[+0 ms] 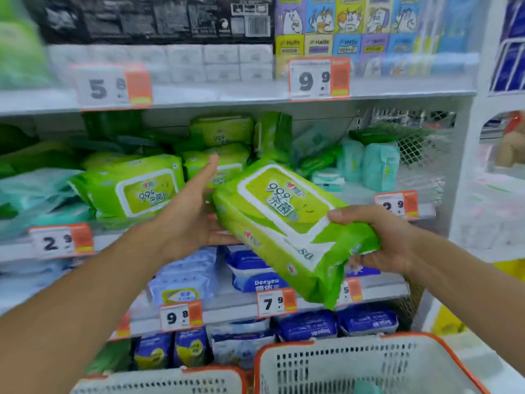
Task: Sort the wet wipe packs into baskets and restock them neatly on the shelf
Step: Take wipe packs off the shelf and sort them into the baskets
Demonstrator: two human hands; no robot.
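A large green wet wipe pack (287,223) is tilted in front of the middle shelf. My right hand (383,240) grips its lower right end, thumb on top. My left hand (193,211) has its fingers spread against the pack's left side, supporting it from below. More green packs (136,189) lie on the middle shelf (108,240) behind my hands, some stacked (221,132). Two white baskets with orange rims stand at the bottom: one at the right (366,365), one at the left (159,383).
Small teal packs (377,166) stand at the shelf's right beside a wire mesh divider (417,149). Blue packs (250,274) fill the lower shelves. Tissue boxes (341,24) sit on the top shelf. Price tags (318,78) line the shelf edges.
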